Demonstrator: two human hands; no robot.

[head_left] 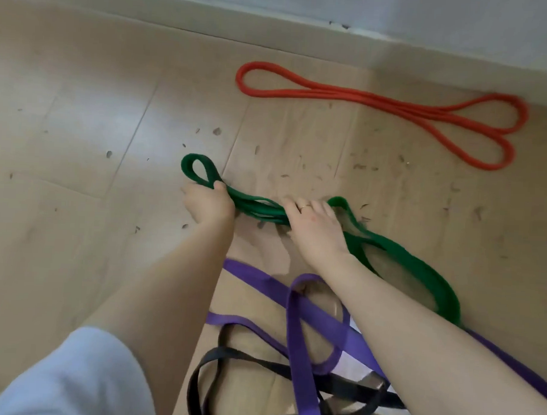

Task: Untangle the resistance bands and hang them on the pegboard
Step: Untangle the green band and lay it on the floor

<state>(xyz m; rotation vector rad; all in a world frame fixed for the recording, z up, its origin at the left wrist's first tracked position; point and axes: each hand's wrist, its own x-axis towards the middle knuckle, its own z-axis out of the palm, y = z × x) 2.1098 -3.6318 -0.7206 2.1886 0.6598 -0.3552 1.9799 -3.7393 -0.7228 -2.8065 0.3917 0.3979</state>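
Note:
A green band (398, 260) lies folded on the wooden floor in the middle of the view. My left hand (208, 203) grips its left end, just below a small loop. My right hand (315, 228) holds the bunched middle strands, fingers curled over them. The rest of the green band trails off to the right in a wide loop. A purple band (298, 334) lies twisted below my arms, crossing a black band (225, 359) at the bottom. An orange band (380, 105) lies apart, folded flat, near the wall.
The floor is pale wood (81, 136) with small dark specks of debris. A skirting board and a white wall (400, 12) run along the top. My light-coloured sleeve fills the bottom left. No pegboard is in view.

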